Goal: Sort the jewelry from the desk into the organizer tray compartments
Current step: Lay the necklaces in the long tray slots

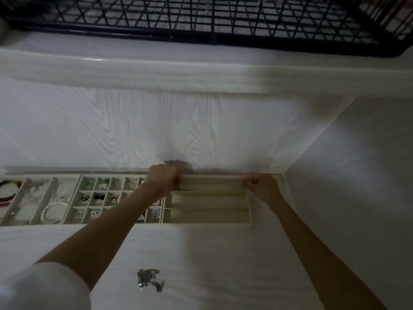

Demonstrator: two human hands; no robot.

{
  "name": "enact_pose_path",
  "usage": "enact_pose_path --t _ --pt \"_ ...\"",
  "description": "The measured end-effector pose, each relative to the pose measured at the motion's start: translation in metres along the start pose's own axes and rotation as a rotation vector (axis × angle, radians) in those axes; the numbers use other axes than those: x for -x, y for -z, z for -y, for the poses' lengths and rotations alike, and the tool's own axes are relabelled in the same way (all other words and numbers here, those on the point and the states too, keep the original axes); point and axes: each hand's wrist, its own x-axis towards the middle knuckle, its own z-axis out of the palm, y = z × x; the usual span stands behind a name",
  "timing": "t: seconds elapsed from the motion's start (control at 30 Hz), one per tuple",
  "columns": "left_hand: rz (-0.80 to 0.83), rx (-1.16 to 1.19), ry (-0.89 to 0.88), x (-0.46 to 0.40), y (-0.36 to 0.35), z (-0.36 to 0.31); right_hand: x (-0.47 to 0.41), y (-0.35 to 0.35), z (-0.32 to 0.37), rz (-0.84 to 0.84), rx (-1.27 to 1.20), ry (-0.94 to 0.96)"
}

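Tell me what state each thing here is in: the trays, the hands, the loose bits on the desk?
Left hand: curled at the far-left end of the long-slot tray.
Right hand: pinching something thin at the tray's far-right end.
Long-slot tray: near slots empty.
Small-grid tray: many cells filled with small pieces.
Left tray: holds a pearl bracelet.
Silver jewelry pile: loose on the desk, unsorted.

Dim white wood-grain desk, black grid rack behind, plain white wall alongside.
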Motion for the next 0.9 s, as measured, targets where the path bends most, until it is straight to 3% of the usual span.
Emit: enact_pose_path --t 0.57,0.77,0.9 --pt "0.06 -0.086 -0.046 -0.002 0.004 0.005 -0.012 -0.021 0.017 -0.009 0.544 -0.091" --pt "0.051 -0.057 -0.039 -0.001 0.005 0.01 -0.011 -0.017 0.027 -0.004 0.696 -0.001" --pt "0.015 0.056 -0.1 0.006 0.007 0.02 -0.005 0.004 0.022 -0.006 0.557 0.178"
